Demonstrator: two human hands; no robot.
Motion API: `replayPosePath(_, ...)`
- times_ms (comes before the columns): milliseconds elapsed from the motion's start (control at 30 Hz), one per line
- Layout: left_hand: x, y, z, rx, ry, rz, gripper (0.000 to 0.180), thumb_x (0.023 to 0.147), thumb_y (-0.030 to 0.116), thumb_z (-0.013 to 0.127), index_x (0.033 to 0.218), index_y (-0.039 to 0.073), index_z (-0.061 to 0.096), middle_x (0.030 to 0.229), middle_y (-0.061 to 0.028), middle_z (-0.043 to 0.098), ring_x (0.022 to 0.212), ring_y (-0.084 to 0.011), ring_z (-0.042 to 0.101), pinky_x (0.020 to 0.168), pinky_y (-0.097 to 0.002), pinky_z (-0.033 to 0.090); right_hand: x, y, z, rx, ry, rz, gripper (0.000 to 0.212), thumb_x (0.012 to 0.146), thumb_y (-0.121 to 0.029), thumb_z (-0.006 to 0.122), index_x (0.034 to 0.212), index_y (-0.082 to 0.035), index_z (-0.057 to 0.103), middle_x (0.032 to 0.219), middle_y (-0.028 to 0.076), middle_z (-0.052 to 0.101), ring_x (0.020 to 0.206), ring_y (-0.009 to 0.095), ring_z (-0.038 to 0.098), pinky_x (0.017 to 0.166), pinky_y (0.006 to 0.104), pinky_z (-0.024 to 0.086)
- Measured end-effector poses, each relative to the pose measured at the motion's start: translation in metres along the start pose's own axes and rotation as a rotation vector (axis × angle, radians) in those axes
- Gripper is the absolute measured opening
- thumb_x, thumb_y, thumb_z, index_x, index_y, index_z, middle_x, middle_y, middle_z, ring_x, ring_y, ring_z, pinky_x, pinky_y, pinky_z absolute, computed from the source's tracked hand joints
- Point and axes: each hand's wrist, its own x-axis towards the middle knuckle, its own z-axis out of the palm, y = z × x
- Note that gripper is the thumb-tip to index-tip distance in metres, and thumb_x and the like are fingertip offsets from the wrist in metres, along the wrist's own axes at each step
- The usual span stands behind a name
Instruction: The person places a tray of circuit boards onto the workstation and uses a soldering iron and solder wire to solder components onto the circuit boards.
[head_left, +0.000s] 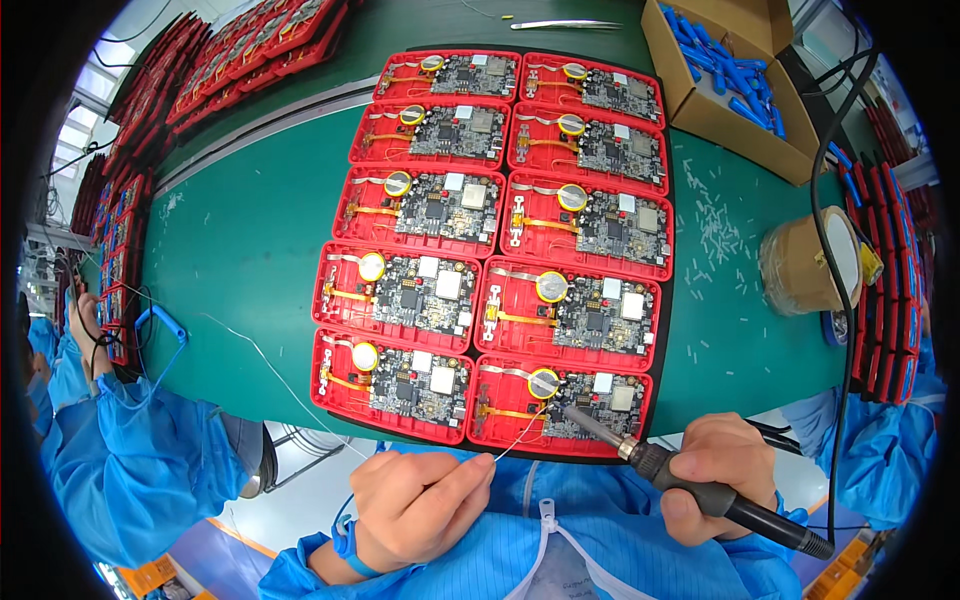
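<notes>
My left hand (415,505) pinches a thin solder wire (520,436) between thumb and fingers. The wire's end points up to the board beside a coin cell (543,383). My right hand (728,462) is wrapped round the black handle of a soldering iron (656,464). The iron's tip reaches over the left edge of the circuit board (603,405) in the nearest right red housing (508,430). From this view I cannot tell whether tip and wire touch. A blue strap (350,545) circles my left wrist.
Several more red housings (418,215) with boards fill a dark tray in two columns. Behind them lie tweezers (567,24). A cardboard box (745,140) of blue cylinders and a tape roll (812,262) stand right, near scattered white bits (712,225). A co-worker's hand (85,325) is at far left.
</notes>
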Motion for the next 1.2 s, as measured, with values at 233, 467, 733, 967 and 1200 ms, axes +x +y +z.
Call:
replayPosePath(233, -0.001, -0.007, 0.006, -0.01, 0.063, 0.076, 0.031, 0.056, 0.003, 0.074, 0.086, 0.007, 0.066, 0.066, 0.0007, 0.054, 0.047, -0.0107, 0.049, 0.039, -0.0242, 0.031, 0.0, 0.001, 0.003, -0.018, 0.001, -0.003, 0.034, 0.063, -0.01, 0.071, 0.092, -0.002, 0.056, 0.054, 0.004, 0.054, 0.038, 0.017, 0.05, 0.036, 0.0264, 0.036)
replayPosePath(467, 0.005, -0.006, 0.008, 0.018, 0.066, 0.096, 0.031, 0.056, 0.003, 0.074, 0.086, 0.006, 0.066, 0.067, 0.0002, 0.055, 0.048, -0.0109, 0.05, 0.039, -0.0235, 0.032, 0.0, 0.003, 0.003, -0.004, 0.001, -0.023, 0.034, 0.063, -0.009, 0.071, 0.092, -0.001, 0.055, 0.051, 0.003, 0.051, 0.037, 0.017, 0.049, 0.035, 0.026, 0.035)
replayPosePath(733, 0.016, -0.004, 0.008, 0.023, -0.021, 0.106, 0.03, 0.057, 0.003, 0.073, 0.086, 0.005, 0.066, 0.068, -0.0012, 0.055, 0.05, -0.0131, 0.051, 0.041, -0.0252, 0.036, 0.0, 0.002, 0.004, -0.011, 0.007, -0.025, 0.034, 0.064, -0.01, 0.071, 0.092, -0.001, 0.055, 0.051, 0.003, 0.051, 0.037, 0.017, 0.048, 0.035, 0.026, 0.035)
replayPosePath(967, 0.002, -0.004, -0.005, -0.072, -0.013, -0.01, 0.029, 0.059, 0.002, 0.073, 0.087, 0.006, 0.066, 0.068, -0.002, 0.054, 0.052, -0.0161, 0.05, 0.043, -0.0259, 0.037, -0.008, 0.002, -0.007, 0.026, 0.052, -0.064, 0.032, 0.07, -0.012, 0.068, 0.096, -0.001, 0.053, 0.052, 0.003, 0.051, 0.036, 0.015, 0.044, 0.035, 0.0267, 0.03)
replayPosePath(1200, -0.004, -0.002, -0.004, -0.097, -0.057, 0.006, 0.027, 0.058, -0.004, 0.072, 0.083, 0.006, 0.065, 0.069, -0.0029, 0.053, 0.059, -0.0163, 0.053, 0.048, -0.0264, 0.041, -0.009, 0.001, -0.002, 0.002, 0.061, -0.041, 0.032, 0.069, -0.013, 0.069, 0.096, -0.002, 0.054, 0.052, 0.003, 0.051, 0.036, 0.015, 0.044, 0.036, 0.0271, 0.032)
